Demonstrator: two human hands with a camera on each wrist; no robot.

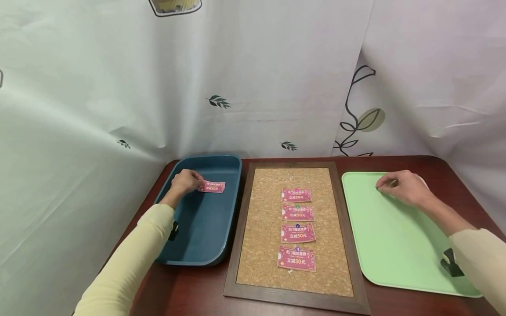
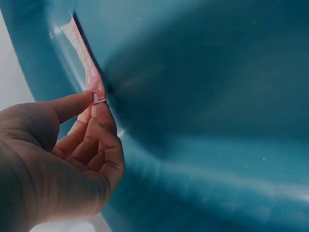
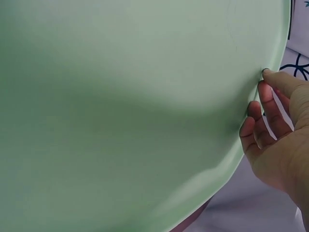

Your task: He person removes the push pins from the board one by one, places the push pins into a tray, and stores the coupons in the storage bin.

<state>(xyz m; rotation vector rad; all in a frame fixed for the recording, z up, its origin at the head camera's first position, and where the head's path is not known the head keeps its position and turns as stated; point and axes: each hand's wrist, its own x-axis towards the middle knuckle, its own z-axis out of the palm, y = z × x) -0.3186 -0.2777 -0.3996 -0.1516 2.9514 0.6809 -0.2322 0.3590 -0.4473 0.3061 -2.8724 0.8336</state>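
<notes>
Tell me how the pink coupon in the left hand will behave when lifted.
The coupon should be very light, as it looks like a thin slip of paper. It will probably flex rather than stay stiff: the left wrist view shows it curving beyond the left hand that pinches one end.

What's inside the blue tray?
A pink coupon, one end pinched by the left hand, which partly covers it. Parts of the blue tray behind that hand and the sleeve can't be seen.
</notes>
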